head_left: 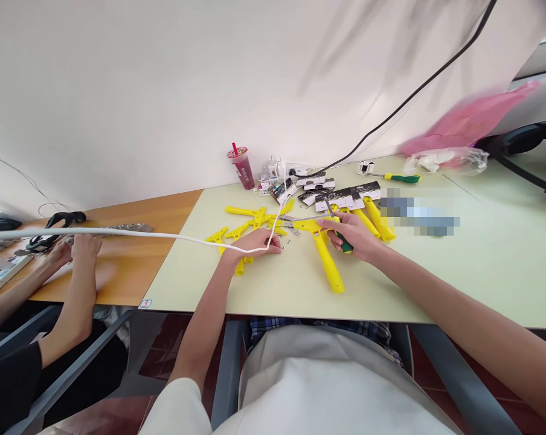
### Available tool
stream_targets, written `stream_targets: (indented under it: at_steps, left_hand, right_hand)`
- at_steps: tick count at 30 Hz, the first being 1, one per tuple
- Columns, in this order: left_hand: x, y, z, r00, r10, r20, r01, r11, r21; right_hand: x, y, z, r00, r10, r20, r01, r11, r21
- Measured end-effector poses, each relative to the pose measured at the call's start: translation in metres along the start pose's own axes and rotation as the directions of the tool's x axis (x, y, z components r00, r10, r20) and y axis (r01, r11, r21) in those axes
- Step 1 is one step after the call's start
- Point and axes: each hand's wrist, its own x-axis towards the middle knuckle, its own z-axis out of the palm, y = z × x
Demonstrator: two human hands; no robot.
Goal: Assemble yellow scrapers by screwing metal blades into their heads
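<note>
My right hand is closed around a screwdriver with a green and yellow handle, its shaft pointing up toward the wall. Beside those fingers lies a yellow scraper-like tool with a long handle and a flat head; whether the hand also grips it I cannot tell. My left hand rests low over the table, fingertips pinched together near several small screws. What they hold, if anything, is too small to make out. More yellow plastic parts lie in a pile behind and under my left hand.
A white cable crosses over my left hand. Black-and-white cards, yellow handles and another screwdriver lie farther back. A drink cup stands near the wall. At left, a co-worker's hands work at an orange table.
</note>
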Motion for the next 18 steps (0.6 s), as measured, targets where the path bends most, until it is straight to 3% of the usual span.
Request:
stream_targets:
  at_steps: [4, 10, 18]
  left_hand:
    - [0.001, 0.005, 0.000, 1.000, 0.000, 0.001, 0.000, 1.000, 0.024]
    - [0.009, 0.008, 0.002, 0.997, 0.015, -0.080, -0.022, 0.996, -0.083]
    - [0.009, -0.005, -0.001, 0.992, 0.000, -0.128, -0.001, 1.000, -0.007]
  right_hand:
    - [-0.001, 0.001, 0.004, 1.000, 0.004, 0.018, -0.004, 1.000, 0.000]
    - [-0.003, -0.001, 0.008, 0.999, 0.017, 0.038, -0.017, 1.000, -0.018]
    - [-0.002, -0.005, 0.002, 0.999, 0.042, -0.029, -0.042, 0.999, -0.007]
